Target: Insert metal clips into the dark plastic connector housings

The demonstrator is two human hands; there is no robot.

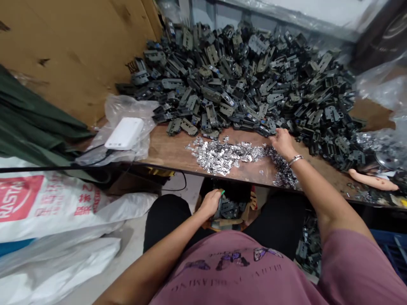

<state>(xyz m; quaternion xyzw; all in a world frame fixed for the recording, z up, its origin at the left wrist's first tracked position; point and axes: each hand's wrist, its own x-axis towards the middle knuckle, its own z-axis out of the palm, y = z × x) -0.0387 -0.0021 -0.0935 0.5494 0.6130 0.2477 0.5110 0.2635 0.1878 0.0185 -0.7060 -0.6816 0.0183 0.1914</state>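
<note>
My right hand (282, 143) is at the front edge of a large heap of dark grey plastic parts (206, 93) on the wooden table. Its fingers are closed on a grey plastic part (269, 127) there. Below the table edge, my left hand (210, 204) is over a box (244, 222) between my knees. Its fingers are curled, and a small green bit shows at the fingertips; what it holds is hidden. More grey plastic parts (230, 207) lie in the box. Small shiny metal clips (219, 156) are piled on the table, with darker metal pieces (284, 169) under my right wrist.
A white power bank (124, 133) with a black cable lies on plastic wrap at the left. Cardboard (73, 51) stands behind it. A flesh-coloured object (372, 180) lies at the right table edge. White sacks (51, 203) are at the lower left.
</note>
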